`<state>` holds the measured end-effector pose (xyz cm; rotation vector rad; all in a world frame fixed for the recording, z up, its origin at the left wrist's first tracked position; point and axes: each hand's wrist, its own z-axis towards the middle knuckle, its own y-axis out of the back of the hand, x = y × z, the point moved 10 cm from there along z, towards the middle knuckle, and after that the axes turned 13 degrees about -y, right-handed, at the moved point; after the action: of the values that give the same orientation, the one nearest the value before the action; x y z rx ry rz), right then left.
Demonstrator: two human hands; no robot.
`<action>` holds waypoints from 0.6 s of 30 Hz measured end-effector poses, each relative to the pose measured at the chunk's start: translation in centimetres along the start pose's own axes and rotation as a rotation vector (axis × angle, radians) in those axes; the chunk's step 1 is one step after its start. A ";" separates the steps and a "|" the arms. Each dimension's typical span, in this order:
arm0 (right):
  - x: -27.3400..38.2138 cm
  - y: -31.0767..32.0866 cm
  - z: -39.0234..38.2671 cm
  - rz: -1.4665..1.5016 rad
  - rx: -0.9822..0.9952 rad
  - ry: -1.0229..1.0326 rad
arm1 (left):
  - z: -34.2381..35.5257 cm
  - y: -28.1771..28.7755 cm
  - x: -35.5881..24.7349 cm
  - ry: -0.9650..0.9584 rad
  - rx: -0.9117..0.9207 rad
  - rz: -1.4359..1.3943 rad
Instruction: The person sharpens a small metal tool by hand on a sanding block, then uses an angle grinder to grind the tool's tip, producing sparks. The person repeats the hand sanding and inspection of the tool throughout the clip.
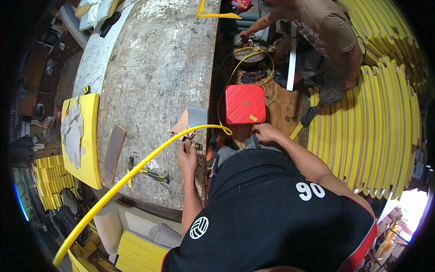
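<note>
My left hand (187, 157) is at the right edge of the worktable (149, 72), its fingers closed around a small brownish piece that I cannot make out. Beside it lie a black-and-yellow tool handle (198, 146), a tan scrap (180, 121) and a grey scrap (197, 117). A yellow hose (149, 156) arches in front, passing just above that hand and partly covering what surrounds it. My right hand (268, 134) is at my waist by the grey shorts, fingers curled inward; whatever they may grip is hidden. A red stool (245, 105) stands right in front of it.
A hammer (154, 175) and a wooden board (115, 154) lie on the table, with a yellow square (217, 16) at its far end. Yellow foam (93, 136) leans at left. Another person (324, 41) bends at far right near stacked yellow strips (367, 131).
</note>
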<state>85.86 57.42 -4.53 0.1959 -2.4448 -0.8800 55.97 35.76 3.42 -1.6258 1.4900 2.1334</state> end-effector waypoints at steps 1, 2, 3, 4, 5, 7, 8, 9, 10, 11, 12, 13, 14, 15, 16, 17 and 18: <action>0.0 0.0 0.1 0.008 -0.022 0.020 | 0.0 0.0 0.2 0.003 -0.002 0.009; -0.4 -0.3 0.3 0.005 -0.014 0.016 | -0.1 0.0 0.4 0.006 -0.004 0.018; -0.3 -0.2 0.2 0.003 -0.007 0.011 | -0.1 0.0 0.1 0.008 0.000 0.018; -0.2 0.0 0.1 0.002 0.001 0.007 | -0.1 0.1 -0.4 0.010 0.004 0.017; -0.2 -0.1 0.2 -0.006 0.003 0.002 | -0.1 0.1 -0.6 0.012 0.009 0.017; -0.2 0.0 0.3 -0.024 0.007 -0.004 | -0.2 -0.2 0.4 -0.001 -0.002 0.001; -0.3 -0.1 0.4 -0.033 0.025 -0.015 | -0.3 -0.4 0.9 -0.008 -0.007 -0.007; -0.3 0.0 0.3 -0.040 0.042 -0.028 | -0.2 -0.4 0.5 -0.007 -0.003 -0.005; -0.3 0.1 0.2 -0.048 0.059 -0.042 | -0.2 -0.4 0.0 -0.007 0.001 -0.003; -0.2 0.4 0.1 -0.046 0.061 -0.043 | -0.1 -0.5 -0.5 -0.007 0.005 -0.002; -0.1 0.6 -0.1 -0.044 0.065 -0.043 | -0.1 -0.5 -0.7 -0.001 0.003 -0.004; 0.1 0.8 -0.2 -0.043 0.068 -0.043 | -0.1 -0.5 -0.9 0.006 0.000 -0.007; 0.1 1.0 -0.4 -0.034 0.067 -0.052 | -0.1 -0.6 -0.9 0.013 -0.004 -0.010; 0.3 1.1 -0.5 -0.027 0.069 -0.059 | -0.2 -0.6 -0.7 0.012 -0.004 -0.011; 0.4 1.2 -0.6 -0.022 0.072 -0.065 | -0.3 -0.7 -0.2 0.012 -0.005 -0.013; 0.1 1.2 -0.3 -0.034 0.050 -0.045 | -0.5 -0.7 0.2 0.015 -0.008 -0.014; -0.2 0.9 0.1 -0.053 0.038 -0.017 | -0.6 -0.8 0.1 -0.003 -0.013 -0.017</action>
<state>86.04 58.27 -4.14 0.2695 -2.4839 -0.8619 56.81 35.67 2.85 -1.6326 1.4598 2.1404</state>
